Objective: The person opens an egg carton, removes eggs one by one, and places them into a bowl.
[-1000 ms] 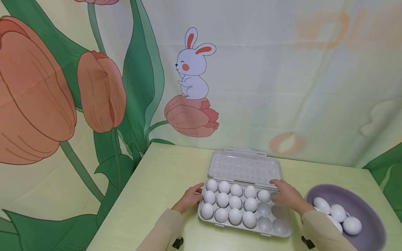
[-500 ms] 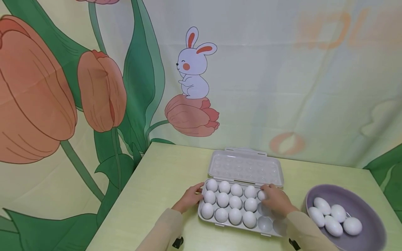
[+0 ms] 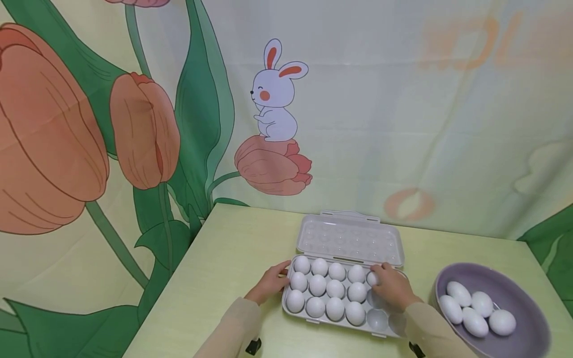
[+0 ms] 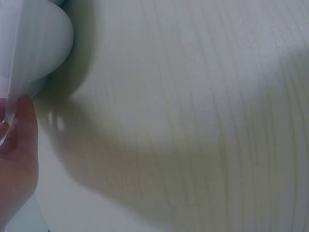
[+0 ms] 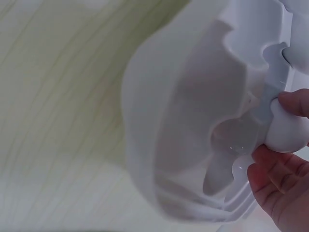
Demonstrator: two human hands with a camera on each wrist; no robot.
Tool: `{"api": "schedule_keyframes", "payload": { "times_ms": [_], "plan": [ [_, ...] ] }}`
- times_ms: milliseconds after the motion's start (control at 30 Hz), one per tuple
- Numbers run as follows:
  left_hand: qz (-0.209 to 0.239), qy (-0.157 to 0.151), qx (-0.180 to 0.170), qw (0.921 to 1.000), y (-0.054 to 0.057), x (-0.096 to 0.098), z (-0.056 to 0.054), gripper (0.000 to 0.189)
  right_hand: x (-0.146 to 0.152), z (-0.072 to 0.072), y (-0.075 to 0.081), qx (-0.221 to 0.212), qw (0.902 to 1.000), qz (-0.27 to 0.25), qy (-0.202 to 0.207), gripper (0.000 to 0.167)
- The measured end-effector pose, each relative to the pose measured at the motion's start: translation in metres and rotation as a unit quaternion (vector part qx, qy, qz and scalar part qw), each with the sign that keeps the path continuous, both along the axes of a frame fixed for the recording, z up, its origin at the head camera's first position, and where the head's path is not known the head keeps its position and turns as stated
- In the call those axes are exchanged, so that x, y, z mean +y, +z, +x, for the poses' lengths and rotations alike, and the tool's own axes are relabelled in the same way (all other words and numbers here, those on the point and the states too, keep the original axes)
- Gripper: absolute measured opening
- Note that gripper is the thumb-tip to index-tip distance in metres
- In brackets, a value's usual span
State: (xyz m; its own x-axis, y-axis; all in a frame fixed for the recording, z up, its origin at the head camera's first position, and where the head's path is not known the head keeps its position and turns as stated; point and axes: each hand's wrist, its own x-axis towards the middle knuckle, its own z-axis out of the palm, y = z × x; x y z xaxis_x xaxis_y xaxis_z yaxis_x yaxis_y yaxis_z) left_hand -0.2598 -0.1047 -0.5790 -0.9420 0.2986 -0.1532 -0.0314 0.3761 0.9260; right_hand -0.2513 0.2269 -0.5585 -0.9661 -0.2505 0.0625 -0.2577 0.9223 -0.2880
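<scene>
An open grey plastic egg carton [image 3: 377, 320] lies on the table, its lid [image 3: 349, 238] folded back toward the wall. White eggs [image 3: 335, 289] fill most of its cups; some cups at the right end hold none. My left hand [image 3: 271, 282] grips the carton's left edge, with the rim between thumb and fingers in the left wrist view. Over the right end, my right hand [image 3: 394, 287] pinches an egg [image 5: 288, 128] in the back row's fifth cup. That hand hides the cups beneath it.
A purple oval bowl [image 3: 530, 313] with several white eggs [image 3: 502, 322] stands at the right of the table [image 3: 237, 243]. Behind the table hangs a cloth printed with tulips and a rabbit [image 3: 277, 122].
From the carton's back right corner, my right hand has moved left onto the fifth egg of the back row, staying there over the last half second. My left hand has not moved.
</scene>
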Motion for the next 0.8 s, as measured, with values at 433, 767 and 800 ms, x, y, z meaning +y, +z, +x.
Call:
{"api": "schedule_keyframes", "payload": {
  "times_ms": [433, 767, 800],
  "plan": [
    [-0.025, 0.020, -0.022, 0.9993, 0.014, 0.006, 0.006, 0.055, 0.002, 0.004, 0.022, -0.011, 0.9962, -0.086, -0.013, 0.041],
    [-0.030, 0.018, -0.025, 0.9991, 0.015, 0.006, 0.006, 0.055, 0.018, 0.004, 0.057, 0.021, 0.9911, -0.131, -0.012, 0.036],
    [-0.031, 0.017, -0.025, 0.9991, 0.015, 0.006, 0.006, 0.055, 0.019, 0.004, 0.061, 0.023, 0.9904, -0.136, -0.011, 0.037]
  ]
}}
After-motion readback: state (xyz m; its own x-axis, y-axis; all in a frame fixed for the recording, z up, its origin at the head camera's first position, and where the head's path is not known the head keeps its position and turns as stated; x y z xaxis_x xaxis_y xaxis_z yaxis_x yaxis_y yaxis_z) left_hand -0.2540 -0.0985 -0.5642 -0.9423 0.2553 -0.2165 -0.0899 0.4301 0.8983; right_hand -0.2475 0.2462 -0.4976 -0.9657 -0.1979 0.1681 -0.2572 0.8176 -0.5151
